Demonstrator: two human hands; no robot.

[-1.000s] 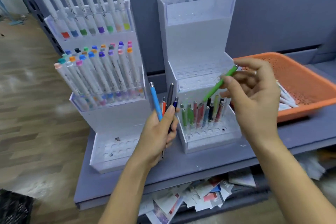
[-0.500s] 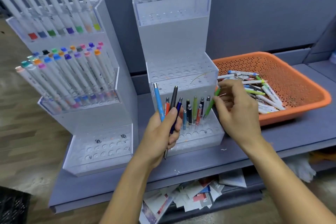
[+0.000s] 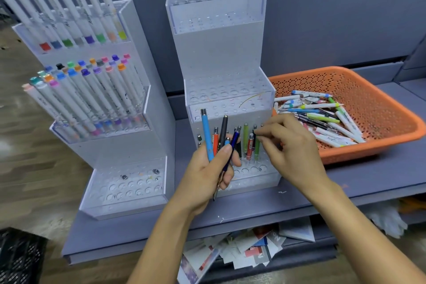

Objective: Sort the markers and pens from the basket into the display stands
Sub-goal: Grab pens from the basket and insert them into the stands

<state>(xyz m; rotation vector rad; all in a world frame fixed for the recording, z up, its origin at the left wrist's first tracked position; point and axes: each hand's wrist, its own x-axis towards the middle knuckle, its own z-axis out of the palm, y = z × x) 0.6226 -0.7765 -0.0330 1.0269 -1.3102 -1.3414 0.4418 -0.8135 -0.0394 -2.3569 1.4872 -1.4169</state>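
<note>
A flat grey shelf board [image 3: 359,182] runs along a plain blue-grey wall [image 3: 322,7]. Wood-plank flooring [image 3: 20,145] shows to the left, with a black mesh crate [image 3: 18,258] on it. Loose printed papers [image 3: 249,249] lie heaped on the level under the shelf.

On the shelf stand two stepped clear acrylic racks. The left marker stand [image 3: 129,200] carries white markers with coloured caps on its upper two tiers. The centre pen stand [image 3: 219,41] has pens upright only in its lowest tier. Just beside it on the right sits the orange perforated plastic basket [image 3: 373,145], where mixed markers and pens lie in a pile.

The left hand [image 3: 207,168] is wrapped round a bunch of pens [image 3: 206,136]: light blue, orange, dark grey and dark blue. The right hand [image 3: 292,145] reaches to the lowest tier, thumb and forefinger pinching the top of a slim green pen [image 3: 257,151] that stands in a hole there.
</note>
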